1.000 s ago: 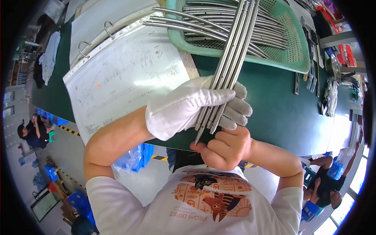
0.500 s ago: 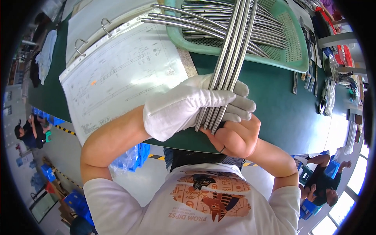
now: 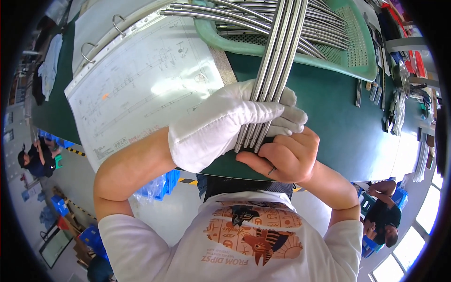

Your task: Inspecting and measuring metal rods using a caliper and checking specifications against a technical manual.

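Observation:
My left hand [image 3: 211, 124], in a white cloth glove, is closed round a bundle of several slim, shiny metal rods [image 3: 276, 61]. Small dark holes dot the rods, and their lower ends line up below the glove. The rods slant up and away, over the rim of a green plastic basket [image 3: 324, 62]. Just under the lower rod ends is my bare right hand [image 3: 289, 157], its fingers curled and its thumb beside the tips. A small dark bit shows at its fingers; whether that is a ring or a held piece, I cannot tell.
More metal rods [image 3: 225, 21] lie in the basket, some jutting over its left rim. A ring binder with a sleeved technical drawing [image 3: 145, 89] lies open at left on the green table [image 3: 338, 122]. Hand tools [image 3: 376, 91] and a glove [image 3: 397, 113] lie at right. Other people sit farther off.
My right hand has shifted slightly up and right, its thumb now a little away from the rod ends. My left hand still grips the bundle. The whole view has shifted slightly.

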Tool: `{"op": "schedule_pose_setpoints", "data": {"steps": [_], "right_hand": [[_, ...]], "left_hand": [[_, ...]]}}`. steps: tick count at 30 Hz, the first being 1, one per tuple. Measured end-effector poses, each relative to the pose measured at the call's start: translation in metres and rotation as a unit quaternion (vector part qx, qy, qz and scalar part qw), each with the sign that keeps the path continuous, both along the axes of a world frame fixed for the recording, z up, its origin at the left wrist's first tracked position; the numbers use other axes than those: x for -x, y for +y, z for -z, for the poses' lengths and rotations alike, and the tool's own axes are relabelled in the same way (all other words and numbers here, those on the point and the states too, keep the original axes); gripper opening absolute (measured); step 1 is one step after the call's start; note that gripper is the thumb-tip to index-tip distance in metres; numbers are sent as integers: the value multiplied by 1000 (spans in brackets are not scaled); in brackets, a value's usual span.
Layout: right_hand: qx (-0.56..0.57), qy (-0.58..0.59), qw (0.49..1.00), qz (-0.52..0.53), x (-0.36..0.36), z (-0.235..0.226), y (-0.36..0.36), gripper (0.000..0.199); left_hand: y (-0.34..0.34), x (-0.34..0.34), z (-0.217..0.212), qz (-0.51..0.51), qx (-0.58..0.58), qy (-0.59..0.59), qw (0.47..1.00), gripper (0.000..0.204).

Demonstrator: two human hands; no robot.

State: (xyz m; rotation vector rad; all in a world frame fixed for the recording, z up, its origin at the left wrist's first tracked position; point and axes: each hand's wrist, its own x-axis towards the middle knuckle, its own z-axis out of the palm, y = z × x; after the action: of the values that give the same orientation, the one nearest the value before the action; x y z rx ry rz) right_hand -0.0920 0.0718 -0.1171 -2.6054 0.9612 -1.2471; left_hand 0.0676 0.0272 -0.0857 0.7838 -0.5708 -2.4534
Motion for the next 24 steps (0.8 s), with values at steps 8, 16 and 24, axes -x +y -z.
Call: {"op": "schedule_pose_setpoints", "data": {"steps": [8,16,24], "right_hand": [[37,-8,999,21,-3,11,1,38],[2,4,1000,17,-3,5,4,41],[-22,-10,1000,4,-2,1,1,42]], "left_hand": [[4,-1,-1,0,21,-25,999,26],[2,0,-8,7,20,-27,999,37],[2,1,-15,-4,3,-64,998,40]]}}
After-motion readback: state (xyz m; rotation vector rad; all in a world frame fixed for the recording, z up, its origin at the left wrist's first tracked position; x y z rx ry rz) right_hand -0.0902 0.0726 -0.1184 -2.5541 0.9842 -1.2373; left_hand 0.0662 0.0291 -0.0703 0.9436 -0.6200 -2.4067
